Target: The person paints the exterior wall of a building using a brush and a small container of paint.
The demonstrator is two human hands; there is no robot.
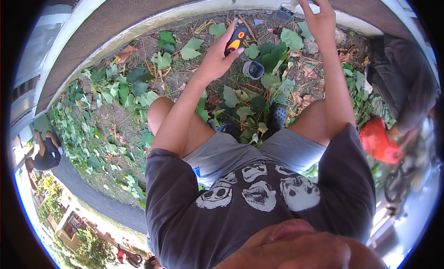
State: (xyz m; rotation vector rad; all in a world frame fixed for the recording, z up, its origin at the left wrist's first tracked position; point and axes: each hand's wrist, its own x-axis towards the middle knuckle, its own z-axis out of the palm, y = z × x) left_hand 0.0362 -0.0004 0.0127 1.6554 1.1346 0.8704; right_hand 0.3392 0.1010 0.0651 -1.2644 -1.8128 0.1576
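My left hand (217, 57) is closed around the black and orange handle (236, 39) of a tool, just in front of the low wall; the tool's working end cannot be made out. Up by the wall's pale lower band, my right hand (320, 15) grips a paintbrush (287, 9) by its pale handle, with the dark brush end pointing down and left. Between my hands, nearer to me, a small cup (253, 70) with dark contents stands on the leafy ground.
A brown wall with a white band (185, 15) curves across the far side. Green vines (111, 90) and dry leaves cover the soil around my shoes (277, 115). At right, a person in dark clothes (402, 79) is beside a red bag (380, 139). Another person (46, 153) is far left.
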